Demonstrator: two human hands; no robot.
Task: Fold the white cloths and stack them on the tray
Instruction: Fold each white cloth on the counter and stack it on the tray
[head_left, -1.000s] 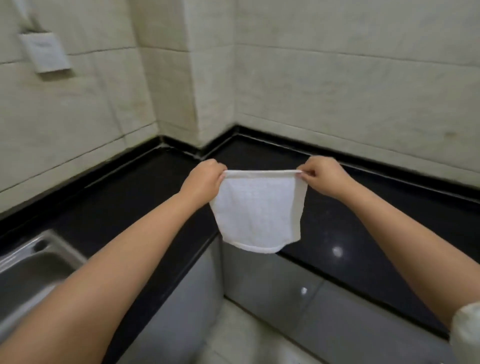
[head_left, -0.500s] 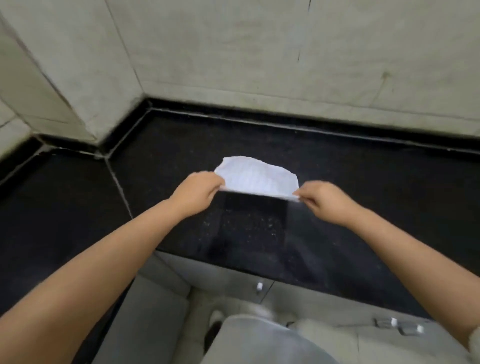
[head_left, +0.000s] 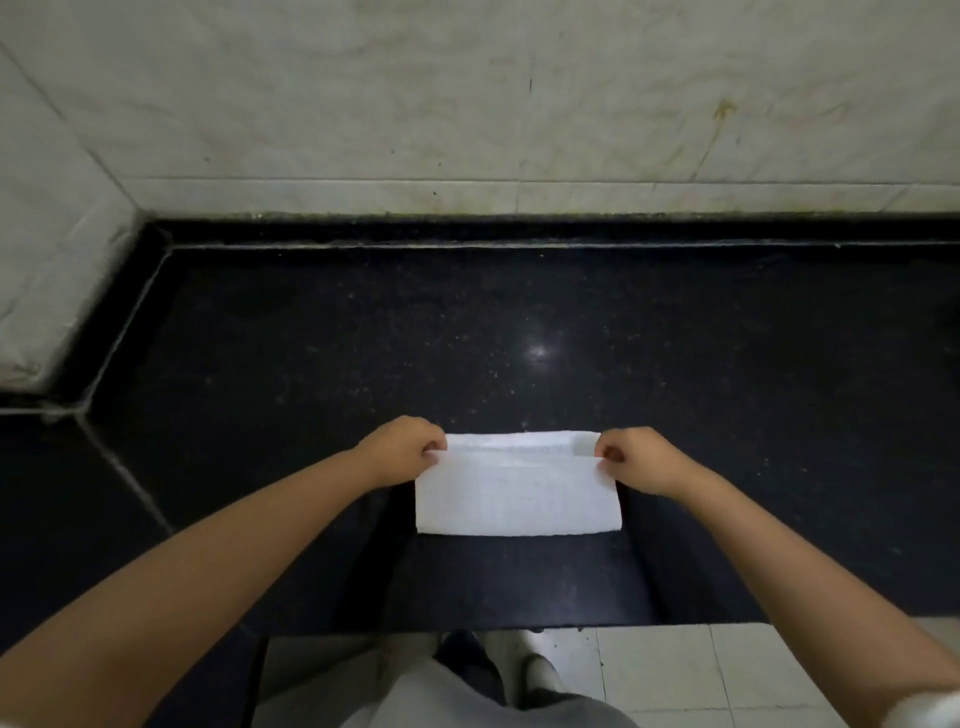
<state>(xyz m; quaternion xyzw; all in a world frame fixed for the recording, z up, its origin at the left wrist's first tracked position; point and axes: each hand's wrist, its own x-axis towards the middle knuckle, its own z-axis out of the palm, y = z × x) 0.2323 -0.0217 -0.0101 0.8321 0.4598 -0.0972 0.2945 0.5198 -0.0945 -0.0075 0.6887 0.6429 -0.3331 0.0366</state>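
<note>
The small white terry cloth (head_left: 517, 486) lies flat on the polished black speckled stone counter (head_left: 519, 332), near its front edge, doubled into a wide rectangle with the fold toward the person and the loose edges toward the pale tiled wall (head_left: 467, 93). The upper layer stops just short of the lower one, leaving a narrow strip along the far side. The left hand (head_left: 402, 452) pinches the far left corner and the right hand (head_left: 639, 460) pinches the far right corner, each with fingers closed on the top layer. To finish this fold well, I judge both corners should be drawn level to the far edge, then pressed flat so the layers match before the next fold across the width. No tray shows in this view, so stacking comes later.
</note>
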